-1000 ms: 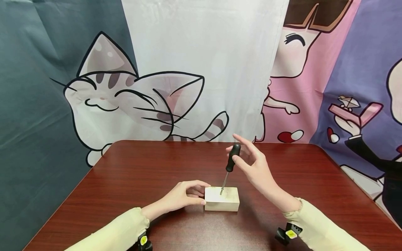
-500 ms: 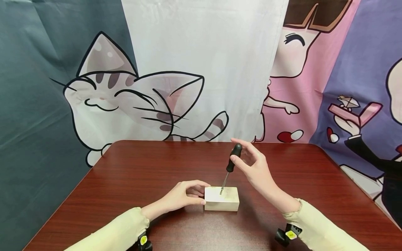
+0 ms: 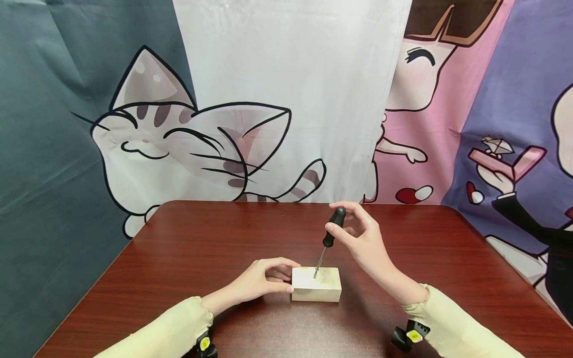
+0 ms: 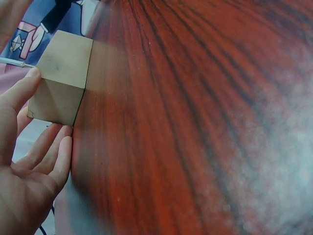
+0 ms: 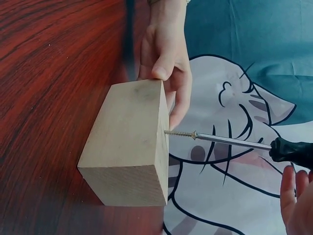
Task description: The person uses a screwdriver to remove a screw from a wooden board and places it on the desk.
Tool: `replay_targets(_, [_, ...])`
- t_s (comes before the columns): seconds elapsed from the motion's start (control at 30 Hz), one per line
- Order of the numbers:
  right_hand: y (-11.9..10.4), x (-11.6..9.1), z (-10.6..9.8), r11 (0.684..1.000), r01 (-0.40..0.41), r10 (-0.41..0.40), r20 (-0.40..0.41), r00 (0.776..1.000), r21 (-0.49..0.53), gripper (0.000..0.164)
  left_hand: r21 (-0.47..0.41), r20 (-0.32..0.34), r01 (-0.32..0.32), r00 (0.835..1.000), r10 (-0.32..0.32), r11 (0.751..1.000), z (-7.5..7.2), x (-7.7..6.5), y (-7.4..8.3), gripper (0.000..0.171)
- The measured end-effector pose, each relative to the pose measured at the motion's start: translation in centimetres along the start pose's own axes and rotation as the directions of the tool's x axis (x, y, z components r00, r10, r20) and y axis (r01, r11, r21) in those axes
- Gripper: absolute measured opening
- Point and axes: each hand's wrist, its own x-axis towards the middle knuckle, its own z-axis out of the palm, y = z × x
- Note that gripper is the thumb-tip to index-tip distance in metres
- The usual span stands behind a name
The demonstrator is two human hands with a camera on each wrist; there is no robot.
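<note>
A pale wooden block point(image 3: 316, 294) lies flat on the table. My left hand point(image 3: 255, 281) grips its left end, thumb at the near corner and forefinger at the far one. From the block's top face stands a brass-coloured screw point(image 5: 180, 133), partly sunk in. The tip of a black-handled screwdriver point(image 3: 329, 239) meets the screw's head, with the shaft leaning a little to the right. My right hand point(image 3: 368, 241) holds the handle between thumb and fingers, the forefinger bent over near its top end. In the left wrist view, the remaining left fingers rest low beside the block.
The reddish-brown wooden table point(image 3: 215, 233) has a glossy grain and rounded far corners. Behind it hangs a cloth backdrop point(image 3: 286, 59) printed with a cartoon cat and figures. Both sleeves are pale yellow, with a small black camera point(image 3: 405, 338) at the right wrist.
The right forefinger has come down from a raised position, and the thumb has slid left across the handle. The handle's top has shifted slightly right. Left hand and block stay put.
</note>
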Motion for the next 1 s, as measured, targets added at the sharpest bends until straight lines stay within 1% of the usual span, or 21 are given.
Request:
replay_targets(0.07, [0.05,0.03,-0.09,1.000,0.013,-0.013,0.007,1.000,-0.007,0.042,0.001,-0.001,0.001,1.000,-0.001,1.000,0.00,0.01,0.01,0.049])
replay_targets(0.17, [0.05,0.07,-0.17,0.999,0.027,-0.027,0.027,0.999,0.017,0.048,0.001,-0.003,0.004,1.000,-0.004,1.000,-0.01,0.01,0.03,0.049])
replay_targets(0.3, [0.03,0.08,-0.05,0.998,0.026,-0.028,0.032,0.999,0.056,0.045,0.001,-0.002,0.008,1.000,-0.008,1.000,-0.02,0.00,0.05,0.049])
replay_targets(0.4, [0.02,0.07,0.08,0.999,0.015,-0.015,0.008,1.000,0.036,0.040,0.001,-0.001,0.007,1.000,-0.007,1.000,-0.02,0.00,0.06,0.051])
replay_targets(0.5, [-0.01,0.05,0.10,1.000,0.001,-0.001,-0.017,1.000,0.010,0.040,0.002,0.000,0.007,1.000,-0.007,1.000,-0.02,0.00,0.05,0.051])
replay_targets(0.57, [-0.05,0.03,0.08,1.000,-0.001,0.001,-0.019,1.000,-0.002,0.040,0.001,-0.001,0.007,1.000,-0.007,1.000,-0.01,0.00,0.04,0.050])
replay_targets(0.67, [-0.06,0.04,-0.03,1.000,0.003,-0.003,-0.002,1.000,-0.006,0.042,0.002,-0.002,0.008,1.000,-0.008,1.000,-0.01,-0.01,0.01,0.049])
replay_targets(0.8, [-0.10,0.07,-0.15,1.000,0.011,-0.012,0.035,0.999,0.026,0.047,0.003,-0.005,0.007,1.000,-0.007,1.000,-0.02,-0.01,-0.03,0.049])
replay_targets(0.87, [-0.12,0.08,-0.14,0.999,0.011,-0.013,0.042,0.999,0.051,0.046,0.003,-0.004,0.008,1.000,-0.008,1.000,-0.03,-0.01,-0.03,0.049])
replay_targets(1.0, [-0.15,0.13,0.01,0.999,0.007,-0.007,0.006,1.000,0.031,0.036,-0.002,-0.002,0.005,1.000,-0.005,1.000,-0.03,-0.02,-0.01,0.049])
